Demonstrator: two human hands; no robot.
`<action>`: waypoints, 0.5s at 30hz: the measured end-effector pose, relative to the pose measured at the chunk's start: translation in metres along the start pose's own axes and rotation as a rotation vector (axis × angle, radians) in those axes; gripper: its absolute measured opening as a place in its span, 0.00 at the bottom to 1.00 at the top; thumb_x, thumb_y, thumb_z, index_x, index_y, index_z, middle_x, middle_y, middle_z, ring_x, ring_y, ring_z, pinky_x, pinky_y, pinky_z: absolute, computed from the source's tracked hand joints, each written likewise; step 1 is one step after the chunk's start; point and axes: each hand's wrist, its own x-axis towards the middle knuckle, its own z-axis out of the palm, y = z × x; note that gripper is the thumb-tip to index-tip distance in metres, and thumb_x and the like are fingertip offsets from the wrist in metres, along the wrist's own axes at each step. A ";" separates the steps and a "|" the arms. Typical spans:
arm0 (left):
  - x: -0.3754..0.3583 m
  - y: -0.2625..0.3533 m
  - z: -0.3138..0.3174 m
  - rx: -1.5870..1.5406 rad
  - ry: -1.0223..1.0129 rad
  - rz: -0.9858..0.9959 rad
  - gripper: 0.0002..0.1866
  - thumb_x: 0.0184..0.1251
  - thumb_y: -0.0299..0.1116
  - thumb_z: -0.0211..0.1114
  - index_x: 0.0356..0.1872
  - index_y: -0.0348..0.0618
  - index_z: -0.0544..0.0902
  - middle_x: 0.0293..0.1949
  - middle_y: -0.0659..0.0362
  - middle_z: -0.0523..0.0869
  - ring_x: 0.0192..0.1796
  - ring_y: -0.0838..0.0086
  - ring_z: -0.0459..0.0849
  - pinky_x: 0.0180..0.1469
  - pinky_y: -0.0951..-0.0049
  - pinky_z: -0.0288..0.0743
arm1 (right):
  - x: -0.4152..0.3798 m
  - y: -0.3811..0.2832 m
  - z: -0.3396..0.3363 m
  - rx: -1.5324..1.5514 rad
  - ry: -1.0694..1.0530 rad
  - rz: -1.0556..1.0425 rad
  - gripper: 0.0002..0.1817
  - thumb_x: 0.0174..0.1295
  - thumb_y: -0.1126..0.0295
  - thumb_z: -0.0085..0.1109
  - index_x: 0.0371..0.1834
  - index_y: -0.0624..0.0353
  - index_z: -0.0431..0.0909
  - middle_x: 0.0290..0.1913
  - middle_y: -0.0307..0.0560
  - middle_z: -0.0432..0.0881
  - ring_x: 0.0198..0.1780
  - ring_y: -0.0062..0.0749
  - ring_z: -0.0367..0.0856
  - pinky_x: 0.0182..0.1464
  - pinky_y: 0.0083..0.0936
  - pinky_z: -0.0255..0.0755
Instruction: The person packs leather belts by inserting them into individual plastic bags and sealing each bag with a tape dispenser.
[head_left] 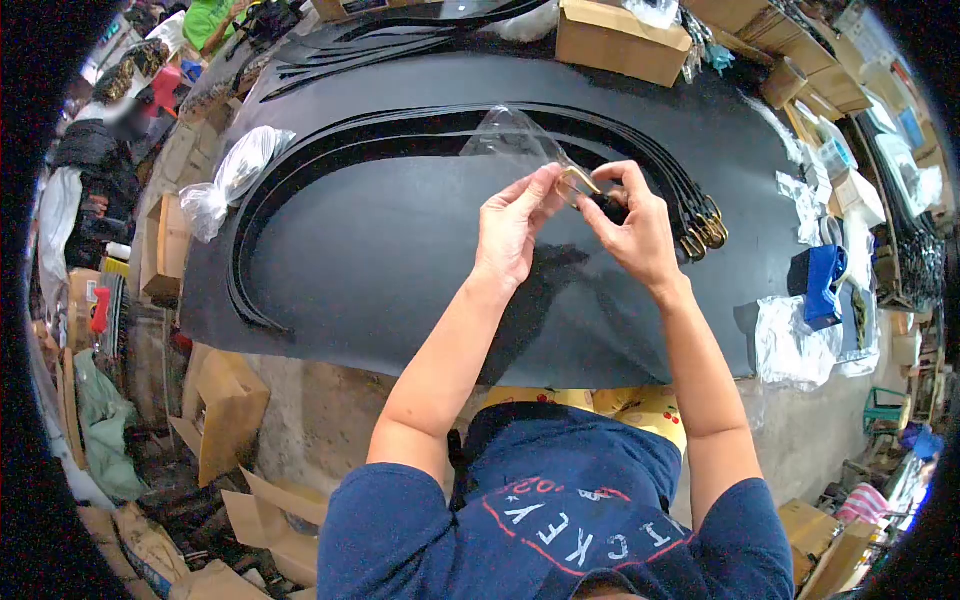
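Both hands meet over the middle of the black table (370, 250). Between them is a gold-coloured belt buckle (572, 174), with a short black part tucked under the right fingers. My left hand (512, 225) pinches the buckle's left side between thumb and fingertips. From the other side my right hand (637, 228) grips the buckle and the black part, fingers curled. A clear plastic sleeve (508, 137) spreads behind the fingertips. Beyond the hands, a bundle of black belts (370, 142) lies in a long curve, its gold buckles (708, 232) gathered right of my right hand.
More black straps (370, 45) lie at the table's far edge, near a cardboard box (622, 40). Bagged plastic (240, 175) sits at the left edge. At the right are clear plastic bags (795, 340) and a blue packet (824, 287). Open cartons (225, 410) stand on the floor.
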 end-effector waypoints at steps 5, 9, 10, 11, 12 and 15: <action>0.002 -0.003 -0.002 0.081 -0.084 0.008 0.13 0.67 0.35 0.65 0.47 0.39 0.85 0.44 0.58 0.88 0.45 0.75 0.85 0.53 0.71 0.79 | 0.009 -0.013 -0.014 -0.003 -0.066 0.217 0.30 0.53 0.67 0.70 0.57 0.58 0.66 0.20 0.45 0.78 0.21 0.29 0.74 0.27 0.25 0.67; -0.004 -0.004 0.006 0.244 -0.136 0.044 0.12 0.67 0.33 0.65 0.46 0.37 0.85 0.41 0.57 0.88 0.42 0.74 0.86 0.50 0.71 0.81 | 0.009 -0.007 -0.014 0.068 -0.020 0.152 0.30 0.52 0.66 0.72 0.57 0.59 0.67 0.21 0.45 0.77 0.22 0.26 0.73 0.27 0.24 0.67; -0.005 -0.006 0.007 0.245 -0.140 0.039 0.12 0.67 0.33 0.65 0.46 0.37 0.85 0.41 0.57 0.88 0.42 0.74 0.86 0.50 0.71 0.81 | 0.010 -0.006 -0.014 0.057 -0.019 0.169 0.30 0.52 0.66 0.72 0.57 0.59 0.68 0.20 0.44 0.75 0.23 0.26 0.74 0.28 0.25 0.68; -0.006 -0.008 0.007 0.256 -0.140 0.047 0.11 0.66 0.32 0.66 0.45 0.37 0.85 0.41 0.57 0.88 0.41 0.74 0.86 0.50 0.71 0.81 | 0.010 -0.007 -0.015 0.055 -0.016 0.173 0.30 0.52 0.66 0.72 0.57 0.59 0.68 0.20 0.44 0.75 0.23 0.26 0.74 0.28 0.25 0.68; -0.007 -0.009 0.008 0.266 -0.138 0.057 0.11 0.66 0.31 0.66 0.45 0.36 0.85 0.40 0.56 0.88 0.40 0.73 0.86 0.49 0.71 0.82 | 0.011 -0.008 -0.018 0.051 -0.050 0.191 0.31 0.52 0.66 0.72 0.57 0.59 0.68 0.23 0.44 0.76 0.25 0.26 0.74 0.30 0.24 0.69; -0.008 -0.003 0.010 0.219 -0.186 0.091 0.10 0.65 0.30 0.67 0.44 0.36 0.86 0.40 0.56 0.88 0.40 0.73 0.87 0.50 0.71 0.82 | 0.009 -0.003 -0.023 0.097 -0.112 0.162 0.30 0.52 0.66 0.71 0.58 0.57 0.69 0.28 0.43 0.77 0.29 0.25 0.75 0.33 0.23 0.70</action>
